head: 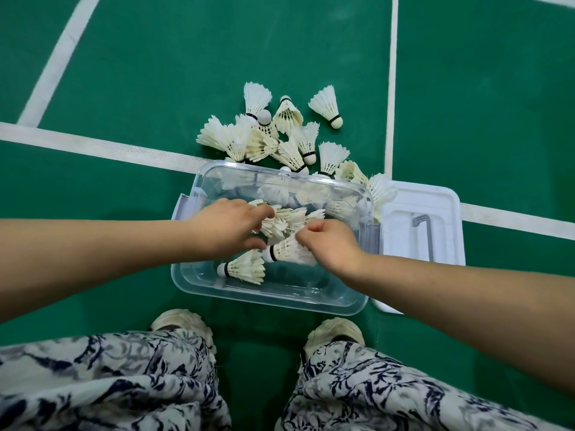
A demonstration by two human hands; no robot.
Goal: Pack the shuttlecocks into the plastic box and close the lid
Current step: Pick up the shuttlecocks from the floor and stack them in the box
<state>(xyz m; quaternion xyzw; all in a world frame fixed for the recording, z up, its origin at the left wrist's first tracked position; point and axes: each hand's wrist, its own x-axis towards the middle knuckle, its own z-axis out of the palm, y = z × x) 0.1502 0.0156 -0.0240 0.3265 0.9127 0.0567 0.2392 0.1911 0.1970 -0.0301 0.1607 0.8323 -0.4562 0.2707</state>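
Note:
A clear plastic box (273, 297) stands open on the green court floor in front of my feet. Several white feather shuttlecocks lie inside it, one with a black band (244, 269) near the front wall. My left hand (225, 231) reaches into the box, its fingers curled around a bunch of shuttlecocks (286, 220). My right hand (331, 244) is in the box beside it, fingers curled on the feathers of a shuttlecock (287, 251). A pile of loose shuttlecocks (273, 135) lies on the floor just beyond the box. The white lid (420, 219) lies flat to the box's right.
White court lines (93, 146) cross the green floor behind the box, and another line (393, 82) runs up on the right. My two pale shoes (180, 320) and patterned trouser legs (109, 384) sit just in front of the box.

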